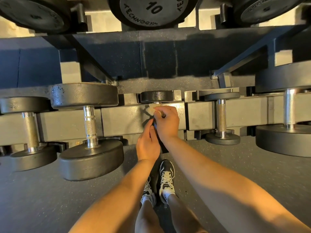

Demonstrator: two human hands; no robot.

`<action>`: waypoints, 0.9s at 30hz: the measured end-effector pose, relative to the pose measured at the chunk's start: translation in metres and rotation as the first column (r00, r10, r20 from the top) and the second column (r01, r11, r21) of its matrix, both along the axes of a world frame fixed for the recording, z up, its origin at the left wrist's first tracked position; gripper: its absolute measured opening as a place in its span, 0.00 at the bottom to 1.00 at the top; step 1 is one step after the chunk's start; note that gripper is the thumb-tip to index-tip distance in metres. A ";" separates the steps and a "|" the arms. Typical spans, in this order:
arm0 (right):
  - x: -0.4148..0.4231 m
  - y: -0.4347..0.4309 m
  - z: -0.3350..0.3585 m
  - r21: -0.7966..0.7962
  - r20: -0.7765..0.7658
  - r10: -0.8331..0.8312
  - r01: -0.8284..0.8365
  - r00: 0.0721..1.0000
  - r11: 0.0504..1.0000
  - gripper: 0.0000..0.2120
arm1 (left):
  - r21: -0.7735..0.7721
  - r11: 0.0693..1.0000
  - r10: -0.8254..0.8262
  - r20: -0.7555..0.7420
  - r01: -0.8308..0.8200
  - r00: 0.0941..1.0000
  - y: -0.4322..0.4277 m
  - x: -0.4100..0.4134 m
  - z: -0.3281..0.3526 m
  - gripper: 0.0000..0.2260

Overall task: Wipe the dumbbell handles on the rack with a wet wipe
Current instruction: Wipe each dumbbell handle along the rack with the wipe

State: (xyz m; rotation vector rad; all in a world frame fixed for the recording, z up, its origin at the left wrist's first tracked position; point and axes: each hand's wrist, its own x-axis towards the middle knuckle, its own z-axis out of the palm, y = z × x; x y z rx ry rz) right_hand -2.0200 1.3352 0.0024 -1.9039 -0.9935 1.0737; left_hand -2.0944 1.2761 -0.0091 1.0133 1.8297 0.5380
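A small black dumbbell (pixel 156 96) lies across the grey rack rail (pixel 124 121) at the centre; only its far head shows. My right hand (pixel 167 122) curls over its handle and holds a crumpled pale wet wipe (pixel 152 109) against the handle's far end. My left hand (pixel 148 144) grips the dumbbell's near end, whose head is hidden under both hands. The handle itself is almost wholly covered by my fingers.
Larger dumbbells (pixel 90 125) lie to the left, with another (pixel 27 130) beside it. A small one (pixel 221 118) and a big one (pixel 289 111) lie to the right. Upper-tier dumbbells (pixel 151 9) hang overhead. My feet (pixel 165 179) stand on grey rubber floor.
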 end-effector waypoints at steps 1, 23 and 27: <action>0.003 -0.004 0.000 -0.004 0.022 0.028 -0.028 0.999 1.000 0.08 | 0.001 1.000 0.007 0.008 -0.007 1.000 0.000 0.000 0.001 0.18; 0.016 -0.039 0.007 -0.217 0.051 0.141 -0.127 0.989 0.968 0.07 | -0.010 0.994 0.106 0.142 -0.105 0.984 -0.001 -0.005 0.006 0.15; 0.014 -0.049 0.006 -0.399 -0.046 0.092 -0.103 0.995 0.911 0.07 | 0.010 0.995 0.092 0.185 -0.095 0.978 -0.005 -0.006 0.000 0.16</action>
